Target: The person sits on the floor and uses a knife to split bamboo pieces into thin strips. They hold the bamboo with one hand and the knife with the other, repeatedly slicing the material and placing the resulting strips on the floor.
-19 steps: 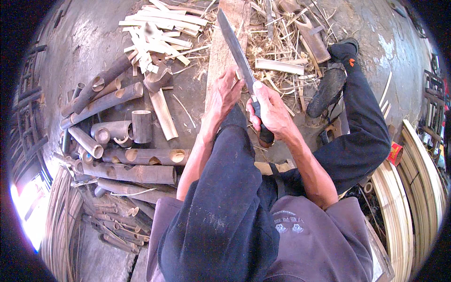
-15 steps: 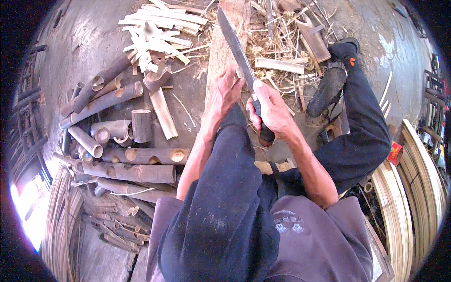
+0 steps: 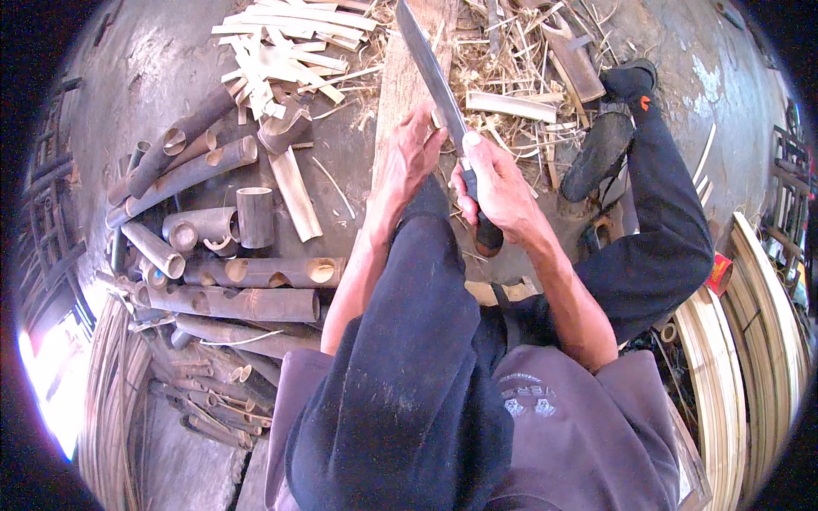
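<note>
My right hand (image 3: pixel 503 189) is wrapped round the dark handle (image 3: pixel 488 232) of a long machete, its thumb lying at the base of the blade. The machete blade (image 3: pixel 429 64) slants up and to the left, over a wooden plank (image 3: pixel 400 89). Close against the blade's left side is my left hand (image 3: pixel 412 152), fingers bent and drawn together. A small pale bit shows at its fingertips, too small to name. Under my left wrist rises my bent knee (image 3: pixel 424 204) in dark trousers.
Pale split strips (image 3: pixel 290 51) lie heaped at the far left. Cut bamboo tubes (image 3: pixel 230 302) are stacked on the left. Shavings (image 3: pixel 520 72) and a split bamboo piece (image 3: pixel 511 106) lie beyond my right hand. Long pale slats (image 3: pixel 720 375) stand at the right, near a small red box (image 3: pixel 718 274).
The whole view has shifted slightly, so the scene sits a little higher. Both hands and the machete keep nearly the same pose.
</note>
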Action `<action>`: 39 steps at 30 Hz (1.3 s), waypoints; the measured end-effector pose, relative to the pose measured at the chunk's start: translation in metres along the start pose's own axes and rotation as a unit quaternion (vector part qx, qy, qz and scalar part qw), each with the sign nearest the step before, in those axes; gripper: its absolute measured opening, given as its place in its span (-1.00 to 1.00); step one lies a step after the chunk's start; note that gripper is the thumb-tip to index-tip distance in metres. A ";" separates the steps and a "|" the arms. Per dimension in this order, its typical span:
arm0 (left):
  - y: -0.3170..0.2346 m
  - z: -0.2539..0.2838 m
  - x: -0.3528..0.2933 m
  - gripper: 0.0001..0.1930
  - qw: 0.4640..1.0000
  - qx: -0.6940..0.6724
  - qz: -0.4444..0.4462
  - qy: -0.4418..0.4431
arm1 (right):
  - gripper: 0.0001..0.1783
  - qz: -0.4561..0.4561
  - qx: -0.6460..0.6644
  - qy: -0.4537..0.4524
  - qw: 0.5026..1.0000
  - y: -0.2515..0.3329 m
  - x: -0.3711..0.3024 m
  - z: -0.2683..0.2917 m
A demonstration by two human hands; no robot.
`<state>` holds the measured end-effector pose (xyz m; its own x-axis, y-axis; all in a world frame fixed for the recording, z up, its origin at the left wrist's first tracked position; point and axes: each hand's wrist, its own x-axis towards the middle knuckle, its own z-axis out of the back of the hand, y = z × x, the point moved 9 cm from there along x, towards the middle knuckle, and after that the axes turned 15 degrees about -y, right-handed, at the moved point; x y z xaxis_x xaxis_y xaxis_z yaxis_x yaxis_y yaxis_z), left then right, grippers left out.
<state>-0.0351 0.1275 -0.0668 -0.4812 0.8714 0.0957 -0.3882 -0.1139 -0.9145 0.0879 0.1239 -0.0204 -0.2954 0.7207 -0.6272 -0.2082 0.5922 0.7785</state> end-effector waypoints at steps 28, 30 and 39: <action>-0.038 0.009 0.004 -0.69 0.996 0.026 -0.077 -0.035 | -0.52 0.189 -0.142 -0.069 0.969 0.021 -0.004 0.003; 0.008 -0.005 -0.008 -0.53 0.992 0.084 -0.089 -0.014 | -0.52 0.166 -0.163 -0.062 0.971 0.007 0.008 0.007; 0.030 0.061 -0.054 -0.42 0.978 0.161 0.078 -0.110 | -0.52 0.172 -0.141 -0.065 0.973 0.001 0.006 0.003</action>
<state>-0.0686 0.0477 -0.0758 -0.6976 0.7121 0.0795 -0.5069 -0.4120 -0.7572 0.0889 0.1305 -0.0235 -0.2759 0.9091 -0.3122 -0.3711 0.1989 0.9070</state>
